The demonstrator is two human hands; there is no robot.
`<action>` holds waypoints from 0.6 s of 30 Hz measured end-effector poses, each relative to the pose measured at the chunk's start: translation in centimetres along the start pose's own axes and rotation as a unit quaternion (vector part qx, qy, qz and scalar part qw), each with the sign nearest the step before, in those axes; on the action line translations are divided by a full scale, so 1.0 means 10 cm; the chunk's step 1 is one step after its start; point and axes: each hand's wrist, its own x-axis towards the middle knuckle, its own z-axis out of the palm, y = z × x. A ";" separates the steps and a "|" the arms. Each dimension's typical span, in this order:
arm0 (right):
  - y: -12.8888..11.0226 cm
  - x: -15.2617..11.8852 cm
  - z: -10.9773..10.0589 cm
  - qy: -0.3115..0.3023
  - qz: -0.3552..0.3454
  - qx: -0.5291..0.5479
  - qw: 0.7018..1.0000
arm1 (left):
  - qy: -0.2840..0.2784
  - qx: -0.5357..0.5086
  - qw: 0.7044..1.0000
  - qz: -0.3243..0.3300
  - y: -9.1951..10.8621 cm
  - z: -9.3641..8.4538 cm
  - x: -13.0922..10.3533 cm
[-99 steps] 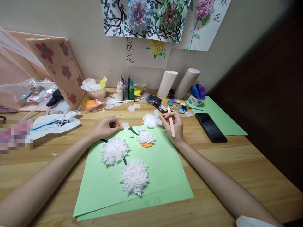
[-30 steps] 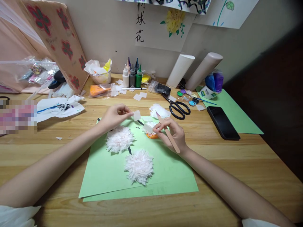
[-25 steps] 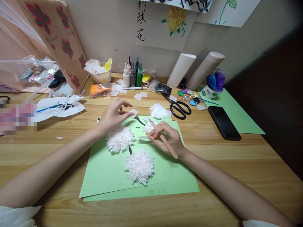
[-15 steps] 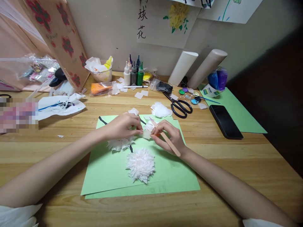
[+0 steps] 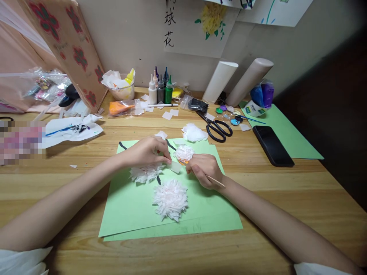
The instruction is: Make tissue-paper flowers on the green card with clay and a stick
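Note:
My left hand [image 5: 151,152] pinches a small square of white tissue paper [image 5: 174,167] above the green paper [image 5: 126,217]. In my right hand [image 5: 207,170] is a flat wooden craft stick [image 5: 216,181], turned edge-on. The stick's far tip points toward a small white tissue flower [image 5: 185,152] with some orange at its lower edge. Whether the tip touches it I cannot tell. A fuller tissue flower [image 5: 171,199] lies on the sheet below my hands, and another [image 5: 145,173] is partly covered by my left hand. Black painted stems [image 5: 171,144] run between the flowers.
A stack of tissue squares [image 5: 194,132] and black-handled scissors [image 5: 219,130] lie behind the green paper. Several paint bottles [image 5: 160,91] and a cup [image 5: 122,89] stand by the wall. A phone [image 5: 273,146] rests at the right, and a paint-stained tissue [image 5: 71,130] at the left.
My right hand has turned over and lowered slightly, so the craft stick now lies flatter and edge-on. Its fingers have moved off the tissue square, which stays in my left hand.

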 end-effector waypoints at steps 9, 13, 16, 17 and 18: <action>0.00 0.02 -0.02 0.039 0.050 0.000 0.998 | 0.004 0.027 0.987 -0.156 0.11 0.02 0.12; 0.00 0.02 -0.02 0.039 0.051 0.000 0.998 | 0.014 0.029 0.987 -0.157 0.11 0.03 0.17; 0.00 0.02 -0.02 0.046 0.049 -0.002 0.998 | 0.013 0.022 0.983 -0.179 0.08 0.05 0.19; 0.00 0.02 -0.02 0.050 0.045 -0.002 0.998 | 0.013 0.020 0.982 -0.185 0.08 0.05 0.20; 0.00 0.01 -0.01 0.056 0.040 0.000 0.998 | 0.014 0.019 0.982 -0.188 0.07 0.06 0.20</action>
